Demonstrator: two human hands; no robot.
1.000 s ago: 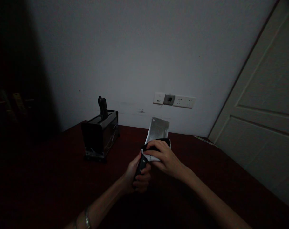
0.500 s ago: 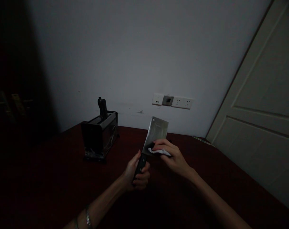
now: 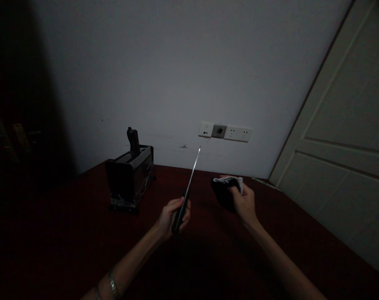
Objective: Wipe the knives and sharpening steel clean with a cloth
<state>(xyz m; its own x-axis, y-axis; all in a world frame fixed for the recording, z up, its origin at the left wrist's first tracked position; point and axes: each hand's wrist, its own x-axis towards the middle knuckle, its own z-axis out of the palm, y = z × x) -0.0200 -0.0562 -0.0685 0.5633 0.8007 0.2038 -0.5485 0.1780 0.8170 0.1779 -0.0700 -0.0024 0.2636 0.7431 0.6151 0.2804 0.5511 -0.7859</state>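
My left hand [image 3: 173, 214] is closed round the black handle of a cleaver [image 3: 194, 168], whose blade points up and away from me. The blade is turned edge-on, so it shows only as a thin bright line. To the right, my right hand [image 3: 246, 204] grips a black cloth with a white side [image 3: 225, 193], thumb on top. A gap separates the cloth from the blade. Left of the cleaver stands a dark knife block [image 3: 129, 179], with black handles [image 3: 133, 141] sticking up from its top.
All this is above a dark red table [image 3: 189, 266] pushed against a grey wall [image 3: 164, 75]. Sockets and switches [image 3: 225, 131] sit low on the wall. A pale panelled door [image 3: 342, 137] is at the right. The left side is very dark.
The cleaver has rotated in my left hand's hold from its broad face to edge-on. My right hand has moved the cloth off the blade, to the right, and more of its black side shows.
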